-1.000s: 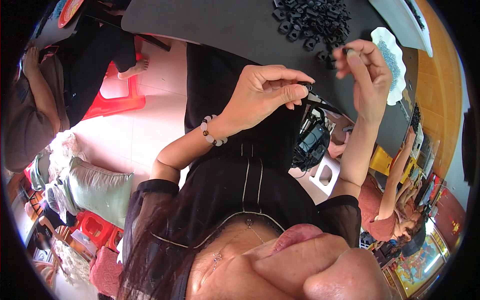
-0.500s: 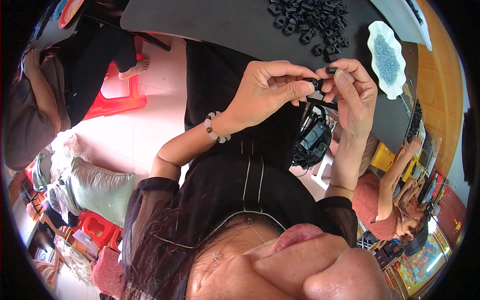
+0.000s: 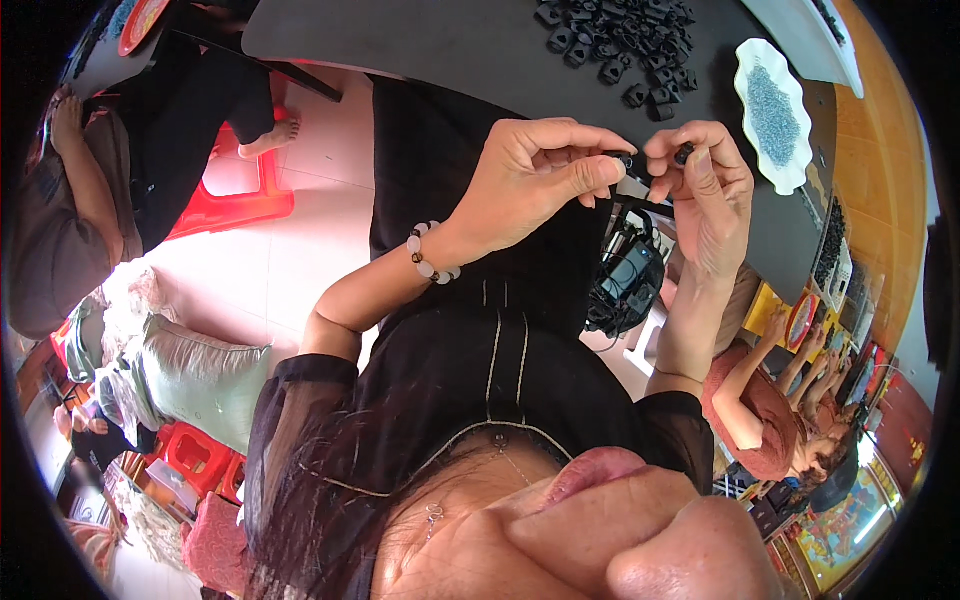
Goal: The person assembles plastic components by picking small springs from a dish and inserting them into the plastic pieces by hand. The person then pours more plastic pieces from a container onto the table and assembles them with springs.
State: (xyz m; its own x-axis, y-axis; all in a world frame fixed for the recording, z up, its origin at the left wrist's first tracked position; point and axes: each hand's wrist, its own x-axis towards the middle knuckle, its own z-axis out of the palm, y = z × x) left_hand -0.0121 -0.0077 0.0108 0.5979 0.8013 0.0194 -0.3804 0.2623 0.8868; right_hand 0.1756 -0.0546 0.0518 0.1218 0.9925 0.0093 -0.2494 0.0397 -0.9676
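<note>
Between the thumb and fingertips of my left hand (image 3: 550, 180) is a small black plastic part (image 3: 624, 159). My right hand (image 3: 712, 190) pinches another small black piece (image 3: 684, 153), short and rounded. Both hands are raised over the table's near edge, and the two pieces are a little apart. Beyond them lies a heap of black plastic parts (image 3: 625, 42), some showing holes. Right of the heap, a white scalloped dish (image 3: 797, 180) holds many tiny blue-grey pieces, too small to tell their kind.
The dark table (image 3: 400, 40) stretches across the far side, with a white tray (image 3: 800, 35) at its right. A black bag (image 3: 625, 285) hangs below my hands. Other people sit at left and right. A red stool (image 3: 235, 205) and a pale green cushion (image 3: 195, 385) are at left.
My hands have drawn slightly apart, separating the two black pieces. The piece in my right hand has turned. At right, a co-worker's arm has shifted and a red-rimmed plate now shows there.
</note>
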